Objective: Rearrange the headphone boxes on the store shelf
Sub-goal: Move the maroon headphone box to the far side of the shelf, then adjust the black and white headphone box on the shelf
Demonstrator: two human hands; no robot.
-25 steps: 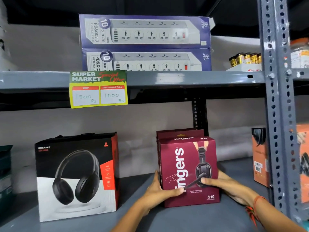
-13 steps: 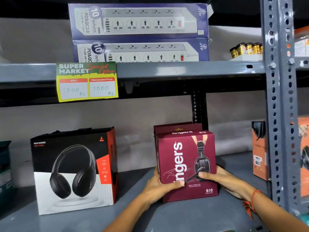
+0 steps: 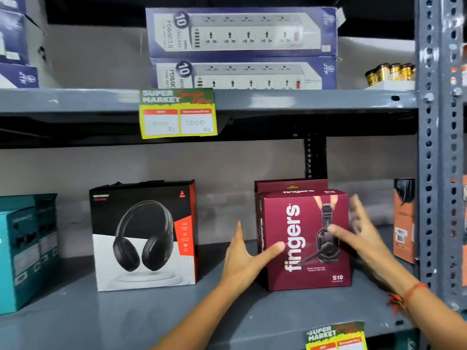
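Grey metal shelf [image 3: 126,322], perhaps a stockroom.

Even, fairly bright light on the grey shelf [image 3: 106,322], with dark shadow under the upper shelf [image 3: 303,101]. Soft glare along that upper shelf's front edge. Right hand [image 3: 364,238] smeared by motion blur; price tag [image 3: 178,113] print soft. Upright post [image 3: 439,147] bows at the frame's edge.
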